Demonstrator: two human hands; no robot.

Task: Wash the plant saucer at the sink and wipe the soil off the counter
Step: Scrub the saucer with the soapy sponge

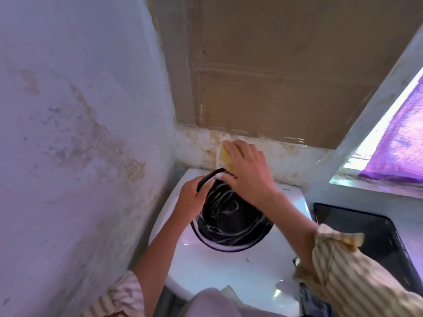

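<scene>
Fingers (201, 186) of left hand (191, 200) curling round rim of black plant saucer (231, 216), gripping it at upper-left edge; fingers (242, 149) of right hand (249, 172) lying fairly straight, pressing yellow sponge (226, 157) down onto far rim of saucer. Sitting over white sink (229, 266), tilting toward camera, showing white soap streaks across dark inside. Filling left side: stained pale wall (68, 133). Covering back wall: brown cardboard panel (286, 65). Lying right of sink on worktop (412, 239): black tray (366, 234), apart from saucer. Hanging at right window: purple cloth (402, 138). Wearing striped sleeves (348, 275), pushed up both forearms. Showing small brown speck (247, 260) on sink rim near right forearm.
</scene>
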